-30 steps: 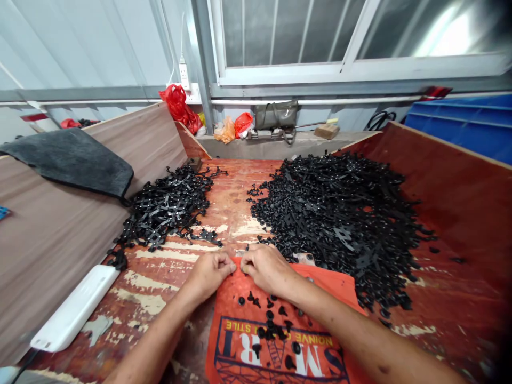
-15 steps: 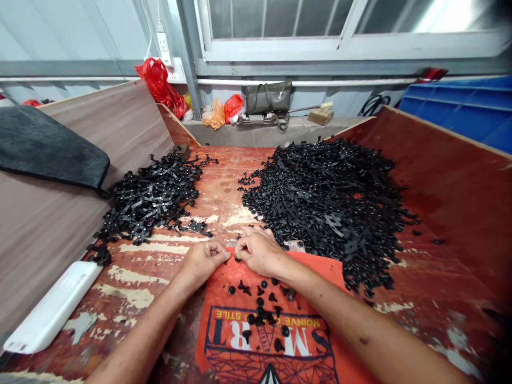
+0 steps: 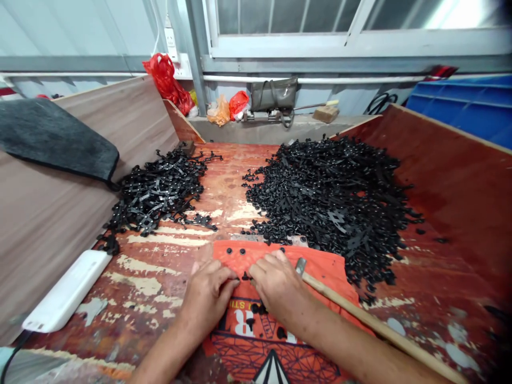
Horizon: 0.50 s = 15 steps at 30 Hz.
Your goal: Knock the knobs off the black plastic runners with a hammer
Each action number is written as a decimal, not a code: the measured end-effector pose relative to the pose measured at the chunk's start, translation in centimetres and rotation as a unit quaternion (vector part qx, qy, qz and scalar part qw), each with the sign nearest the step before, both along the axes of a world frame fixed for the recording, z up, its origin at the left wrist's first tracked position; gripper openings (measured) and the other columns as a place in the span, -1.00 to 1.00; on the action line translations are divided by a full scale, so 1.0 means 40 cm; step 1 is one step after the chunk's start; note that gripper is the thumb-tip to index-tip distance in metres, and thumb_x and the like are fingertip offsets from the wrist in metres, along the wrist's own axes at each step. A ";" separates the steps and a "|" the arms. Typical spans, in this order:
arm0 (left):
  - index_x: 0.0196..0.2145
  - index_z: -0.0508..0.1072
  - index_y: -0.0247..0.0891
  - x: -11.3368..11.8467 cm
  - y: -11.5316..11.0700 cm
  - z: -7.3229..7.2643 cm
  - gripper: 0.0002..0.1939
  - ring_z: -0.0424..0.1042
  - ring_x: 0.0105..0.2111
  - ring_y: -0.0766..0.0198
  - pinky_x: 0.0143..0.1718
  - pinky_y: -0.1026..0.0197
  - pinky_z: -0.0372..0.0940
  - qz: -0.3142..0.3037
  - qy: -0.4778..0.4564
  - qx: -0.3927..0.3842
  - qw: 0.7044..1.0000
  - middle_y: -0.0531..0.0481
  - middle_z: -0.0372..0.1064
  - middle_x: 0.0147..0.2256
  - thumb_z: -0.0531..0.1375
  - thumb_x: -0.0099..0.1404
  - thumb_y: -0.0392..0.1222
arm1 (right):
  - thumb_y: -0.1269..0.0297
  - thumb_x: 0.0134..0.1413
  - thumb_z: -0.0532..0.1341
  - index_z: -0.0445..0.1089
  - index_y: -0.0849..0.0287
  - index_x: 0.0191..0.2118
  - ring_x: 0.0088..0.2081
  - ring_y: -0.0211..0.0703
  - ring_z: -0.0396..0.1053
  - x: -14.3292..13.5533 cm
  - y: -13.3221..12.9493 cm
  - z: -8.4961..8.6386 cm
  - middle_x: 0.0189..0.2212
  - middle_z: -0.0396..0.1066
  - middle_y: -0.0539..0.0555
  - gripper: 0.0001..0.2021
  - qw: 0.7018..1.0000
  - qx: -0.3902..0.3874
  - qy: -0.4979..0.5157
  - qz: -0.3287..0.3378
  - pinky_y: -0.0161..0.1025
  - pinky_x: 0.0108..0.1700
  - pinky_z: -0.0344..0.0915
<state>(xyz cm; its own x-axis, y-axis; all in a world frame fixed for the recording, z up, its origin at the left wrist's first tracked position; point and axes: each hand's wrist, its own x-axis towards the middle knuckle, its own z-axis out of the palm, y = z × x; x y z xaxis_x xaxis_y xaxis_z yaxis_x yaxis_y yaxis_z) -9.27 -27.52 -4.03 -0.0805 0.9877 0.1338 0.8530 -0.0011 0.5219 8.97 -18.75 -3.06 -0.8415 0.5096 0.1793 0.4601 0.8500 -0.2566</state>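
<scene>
My left hand (image 3: 210,293) is closed in a pinch over the orange printed cloth (image 3: 236,346), a dark bit of a small black stud showing at its fingertips. Facing it, my right hand (image 3: 278,280) has its thumb and fingers pinched low on the cloth, with a dark stud partly hidden at the tips. Between the hands stands a loose black stud (image 3: 245,276). Two round black studs, one of them this stud (image 3: 242,251), sit at the cloth's far edge. More studs lie below, partly covered by my right hand. A hammer (image 3: 340,296) with a wooden handle lies beside my right forearm.
A large heap of black parts (image 3: 328,197) lies at the right, and a smaller heap of black strap pieces (image 3: 160,192) at the left. A white power bank-like box (image 3: 68,290) is at the left. Wooden boards wall both sides; a blue crate (image 3: 464,109) stands behind the right one.
Both hands have drawn back toward me from the cloth's far edge, leaving two studs there. The hammer now shows more fully, and the view has shifted slightly.
</scene>
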 end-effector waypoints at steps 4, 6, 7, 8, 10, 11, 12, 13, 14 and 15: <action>-0.37 0.50 -0.17 -0.017 0.013 -0.008 -0.84 0.39 -0.30 0.15 -0.19 0.11 0.16 0.063 0.030 0.055 0.996 0.00 0.41 -0.39 0.15 0.35 -0.20 | 0.51 0.21 0.14 0.39 0.19 -0.34 -0.29 -0.04 0.22 -0.006 -0.008 -0.016 -0.41 0.37 0.08 -0.85 1.000 0.028 -0.001 0.009 -0.08 -0.08 0.02; -0.38 0.49 -0.18 -0.035 0.031 -0.009 -0.85 0.39 -0.30 0.15 -0.17 0.09 0.16 0.092 0.043 0.070 0.992 0.00 0.41 -0.40 0.16 0.34 -0.21 | 0.52 0.20 0.14 0.40 0.19 -0.31 -0.27 -0.02 0.22 -0.008 -0.012 -0.012 -0.39 0.38 0.09 -0.86 0.999 0.032 -0.003 0.009 -0.07 -0.09 0.02; -0.39 0.49 -0.18 -0.043 0.040 -0.011 -0.86 0.40 -0.30 0.15 -0.17 0.09 0.16 0.092 0.045 0.070 0.992 0.01 0.41 -0.41 0.17 0.33 -0.21 | 0.52 0.19 0.14 0.41 0.19 -0.30 -0.27 -0.02 0.22 -0.009 -0.013 -0.010 -0.39 0.38 0.10 -0.86 0.999 0.031 -0.004 0.010 -0.07 -0.10 0.03; -0.40 0.48 -0.19 -0.049 0.047 -0.015 -0.86 0.40 -0.31 0.15 -0.18 0.10 0.16 0.085 0.042 0.065 0.993 0.02 0.40 -0.41 0.18 0.32 -0.22 | 0.53 0.17 0.14 0.41 0.19 -0.31 -0.28 -0.02 0.22 -0.009 -0.012 -0.007 -0.39 0.38 0.10 -0.86 1.000 0.029 -0.005 0.010 -0.07 -0.12 0.03; -0.39 0.48 -0.18 -0.053 0.055 -0.024 -0.87 0.41 -0.29 0.16 -0.19 0.12 0.17 0.065 0.033 0.060 0.996 0.02 0.41 -0.40 0.18 0.32 -0.22 | 0.56 0.11 0.15 0.41 0.19 -0.31 -0.29 -0.03 0.22 -0.009 -0.006 -0.003 -0.40 0.38 0.09 -0.85 1.000 0.018 -0.006 0.009 -0.09 -0.13 0.05; -0.36 0.49 -0.18 -0.050 0.054 -0.026 -0.89 0.42 -0.27 0.16 -0.18 0.12 0.18 0.063 0.033 0.065 0.995 0.01 0.43 -0.37 0.18 0.33 -0.22 | 0.58 0.08 0.16 0.41 0.20 -0.30 -0.28 -0.04 0.23 -0.007 0.001 -0.002 -0.39 0.39 0.09 -0.84 1.000 0.010 -0.005 0.006 -0.11 -0.13 0.06; -0.31 0.50 -0.18 -0.045 0.051 -0.027 -0.90 0.42 -0.24 0.14 -0.16 0.11 0.18 0.065 0.038 0.076 0.994 -0.01 0.44 -0.33 0.17 0.33 -0.21 | 0.60 0.06 0.16 0.41 0.20 -0.29 -0.27 -0.05 0.24 -0.005 0.009 -0.002 -0.38 0.39 0.08 -0.82 1.000 0.001 -0.004 0.003 -0.12 -0.13 0.07; -0.24 0.49 -0.18 -0.037 0.046 -0.025 -0.90 0.41 -0.21 0.12 -0.14 0.09 0.18 0.070 0.048 0.089 0.992 -0.03 0.45 -0.29 0.17 0.34 -0.20 | 0.60 0.04 0.17 0.41 0.19 -0.29 -0.25 -0.06 0.24 -0.001 0.018 -0.001 -0.36 0.39 0.08 -0.81 1.000 -0.008 -0.004 0.001 -0.14 -0.12 0.09; -0.19 0.49 -0.18 -0.026 0.040 -0.020 -0.87 0.41 -0.19 0.10 -0.12 0.08 0.18 0.071 0.060 0.099 0.991 -0.06 0.45 -0.26 0.16 0.34 -0.19 | 0.60 0.04 0.17 0.41 0.18 -0.29 -0.23 -0.07 0.24 0.003 0.028 -0.001 -0.35 0.39 0.07 -0.81 1.000 -0.016 -0.004 0.003 -0.16 -0.12 0.10; -0.16 0.48 -0.18 -0.014 0.035 -0.015 -0.85 0.40 -0.19 0.10 -0.13 0.06 0.17 0.066 0.072 0.105 0.990 -0.07 0.45 -0.25 0.16 0.35 -0.18 | 0.59 0.05 0.17 0.42 0.17 -0.30 -0.22 -0.07 0.24 0.007 0.036 0.001 -0.34 0.39 0.07 -0.82 1.000 -0.022 -0.006 0.006 -0.17 -0.11 0.10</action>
<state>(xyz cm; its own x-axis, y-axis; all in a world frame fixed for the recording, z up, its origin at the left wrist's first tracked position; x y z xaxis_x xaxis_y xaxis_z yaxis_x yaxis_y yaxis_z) -9.82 -26.11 -4.61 -0.1715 0.9195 0.3538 0.9186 0.0195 0.3946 9.24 -17.30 -3.04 -0.8494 0.5067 0.1475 0.4530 0.8435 -0.2888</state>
